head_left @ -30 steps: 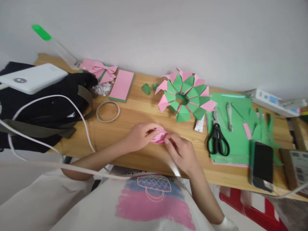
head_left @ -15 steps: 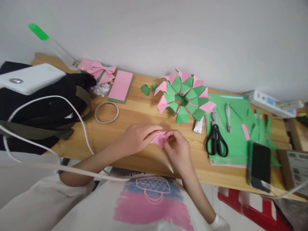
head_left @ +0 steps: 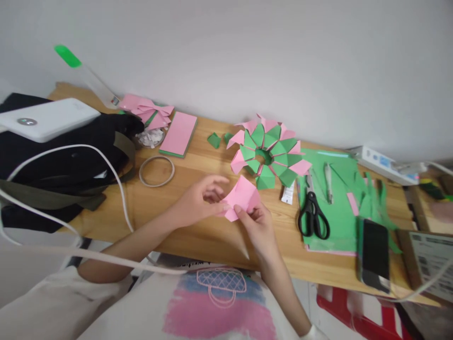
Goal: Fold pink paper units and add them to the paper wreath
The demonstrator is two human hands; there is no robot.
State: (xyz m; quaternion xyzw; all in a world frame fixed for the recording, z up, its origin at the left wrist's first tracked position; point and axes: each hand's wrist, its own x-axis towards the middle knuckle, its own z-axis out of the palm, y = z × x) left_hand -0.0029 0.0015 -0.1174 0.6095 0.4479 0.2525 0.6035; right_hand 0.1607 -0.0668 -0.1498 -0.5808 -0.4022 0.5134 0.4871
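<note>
A folded piece of pink paper point(head_left: 244, 192) is held between my two hands above the front of the wooden table. My left hand point(head_left: 201, 200) pinches its left edge with the thumb; the other fingers curl beside it. At the lower right, my right hand point(head_left: 256, 224) grips the paper, thumb on top and fingers partly hidden behind. Just beyond stands a ring of green and pink folded paper pieces point(head_left: 272, 138). Small green folded scraps point(head_left: 213, 140) lie to the left of this ring.
Black scissors point(head_left: 313, 215) and a clear-bodied cutter lie on green paper sheets point(head_left: 334, 231) at right, near a phone point(head_left: 374, 252). A tape roll point(head_left: 156, 171), a pink paper stack point(head_left: 179, 133) and a black bag point(head_left: 63, 165) with a white power bank point(head_left: 49, 118) are at left.
The pink paper has been raised and turned, so a broader face of it shows. My left fingers have come off its top edge, and my right thumb now presses on its front.
</note>
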